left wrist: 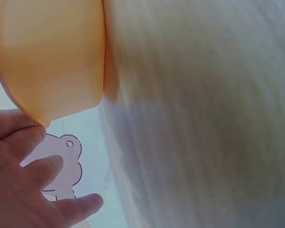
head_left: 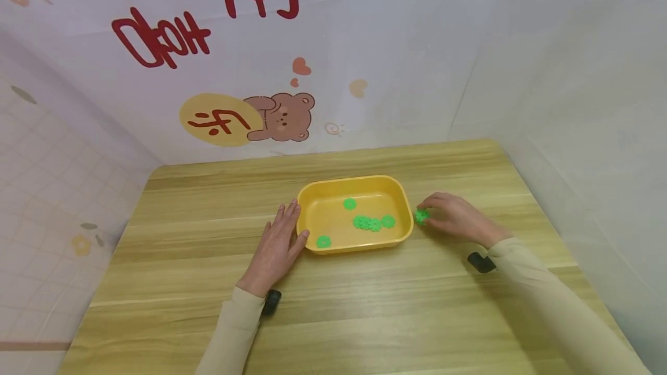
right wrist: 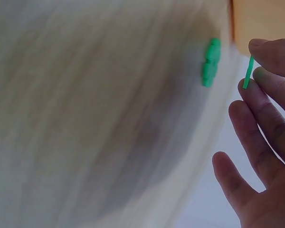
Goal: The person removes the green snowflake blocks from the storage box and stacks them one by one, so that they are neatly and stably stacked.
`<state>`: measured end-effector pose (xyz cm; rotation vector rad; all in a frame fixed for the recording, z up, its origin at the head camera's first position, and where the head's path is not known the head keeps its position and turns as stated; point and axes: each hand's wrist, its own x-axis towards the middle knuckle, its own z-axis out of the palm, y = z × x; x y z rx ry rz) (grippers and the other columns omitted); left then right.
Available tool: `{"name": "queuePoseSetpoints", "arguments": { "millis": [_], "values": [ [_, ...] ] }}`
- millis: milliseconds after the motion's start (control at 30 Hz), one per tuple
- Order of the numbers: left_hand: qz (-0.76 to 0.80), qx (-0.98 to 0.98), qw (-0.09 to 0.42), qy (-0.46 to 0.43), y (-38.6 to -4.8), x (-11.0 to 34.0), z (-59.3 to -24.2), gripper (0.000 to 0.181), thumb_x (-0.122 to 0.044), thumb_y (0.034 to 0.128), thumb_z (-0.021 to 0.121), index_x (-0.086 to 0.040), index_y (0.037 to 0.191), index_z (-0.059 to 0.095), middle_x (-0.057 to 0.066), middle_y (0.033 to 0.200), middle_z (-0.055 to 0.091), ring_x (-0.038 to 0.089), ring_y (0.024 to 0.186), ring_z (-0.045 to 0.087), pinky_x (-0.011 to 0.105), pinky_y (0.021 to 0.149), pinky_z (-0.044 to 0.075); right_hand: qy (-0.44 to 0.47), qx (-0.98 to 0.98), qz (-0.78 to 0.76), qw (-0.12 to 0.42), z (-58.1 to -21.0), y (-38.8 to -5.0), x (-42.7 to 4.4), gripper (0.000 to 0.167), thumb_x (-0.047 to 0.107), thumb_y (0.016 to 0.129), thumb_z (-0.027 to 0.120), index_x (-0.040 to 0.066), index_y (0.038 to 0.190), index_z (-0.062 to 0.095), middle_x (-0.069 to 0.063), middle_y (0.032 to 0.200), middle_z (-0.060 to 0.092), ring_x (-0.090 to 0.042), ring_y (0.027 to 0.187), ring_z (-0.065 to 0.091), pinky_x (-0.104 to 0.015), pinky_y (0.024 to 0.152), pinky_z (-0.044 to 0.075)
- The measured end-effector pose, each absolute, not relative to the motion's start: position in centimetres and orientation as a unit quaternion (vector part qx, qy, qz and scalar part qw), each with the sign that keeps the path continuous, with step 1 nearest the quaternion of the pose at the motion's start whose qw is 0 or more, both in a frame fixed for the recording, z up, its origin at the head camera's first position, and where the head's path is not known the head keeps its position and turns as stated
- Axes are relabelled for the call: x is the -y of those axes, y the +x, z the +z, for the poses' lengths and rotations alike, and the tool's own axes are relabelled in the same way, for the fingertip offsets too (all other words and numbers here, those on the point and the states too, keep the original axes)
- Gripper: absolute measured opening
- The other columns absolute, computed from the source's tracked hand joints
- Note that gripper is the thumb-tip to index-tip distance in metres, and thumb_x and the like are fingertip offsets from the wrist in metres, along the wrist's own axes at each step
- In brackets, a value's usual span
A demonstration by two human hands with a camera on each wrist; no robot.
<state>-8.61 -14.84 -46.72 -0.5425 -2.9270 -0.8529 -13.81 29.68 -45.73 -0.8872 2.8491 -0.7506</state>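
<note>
A yellow plastic tray [head_left: 328, 221] holds several green notched discs [head_left: 350, 204] scattered on its floor. My left hand [head_left: 273, 250] rests against the tray's left side, fingers extended along the rim and thumb near its front left corner. In the left wrist view, the fingertips touch the edge of the tray [left wrist: 52, 57]. To the right of the tray, my right hand [head_left: 455, 217] pinches a thin green notched disc [right wrist: 248, 73] between thumb and fingertips. Another green piece [right wrist: 211, 62] lies on the table just beside that hand.
A wood-grain table [head_left: 333, 317] carries everything. Behind it stands a white wall sheet [head_left: 406, 74] printed with a bear and red characters, and more sheeting [head_left: 589, 132] borders the right side. Black wrist straps [head_left: 272, 302] sit at the cuffs.
</note>
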Motion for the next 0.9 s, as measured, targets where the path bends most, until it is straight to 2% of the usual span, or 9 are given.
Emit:
{"name": "queuePoseSetpoints", "arguments": {
  "millis": [233, 600, 900],
  "values": [
    [-0.276, 0.944, 0.023, -0.179, -8.6, 14.8, -46.6, 0.068, -0.039, 0.109, 0.054, -0.002, 0.161, 0.033, 0.007, 0.17, 0.024, 0.034, 0.157, 0.018, 0.071, 0.117, 0.024, -0.288, -0.928, -0.233, 0.037, -46.4, -14.1, -29.8, 0.028, 0.006, 0.089, 0.08, 0.001, 0.117, 0.074, -0.012, 0.116, 0.071, -0.033, 0.109, 0.066, -0.054, 0.096, 0.054],
    [-0.274, 0.946, 0.009, -0.175, -8.5, 14.9, -46.4, 0.068, -0.038, 0.1089, 0.054, -0.003, 0.162, 0.031, 0.005, 0.171, 0.022, 0.032, 0.158, 0.016, 0.07, 0.118, 0.023, -0.282, -0.932, -0.219, 0.055, -46.9, -14.3, -29.9, 0.026, 0.01, 0.092, 0.078, 0.006, 0.118, 0.075, -0.009, 0.117, 0.071, -0.033, 0.111, 0.065, -0.055, 0.098, 0.052],
    [-0.276, 0.945, 0.014, -0.175, -8.6, 14.8, -46.3, 0.067, -0.037, 0.1088, 0.055, -0.002, 0.161, 0.033, 0.007, 0.17, 0.024, 0.038, 0.156, 0.02, 0.071, 0.117, 0.024, -0.273, -0.936, -0.212, 0.064, -46.9, -14.4, -29.9, 0.026, 0.012, 0.093, 0.079, 0.008, 0.118, 0.075, -0.007, 0.118, 0.071, -0.032, 0.113, 0.064, -0.054, 0.099, 0.052]
  ]
}}
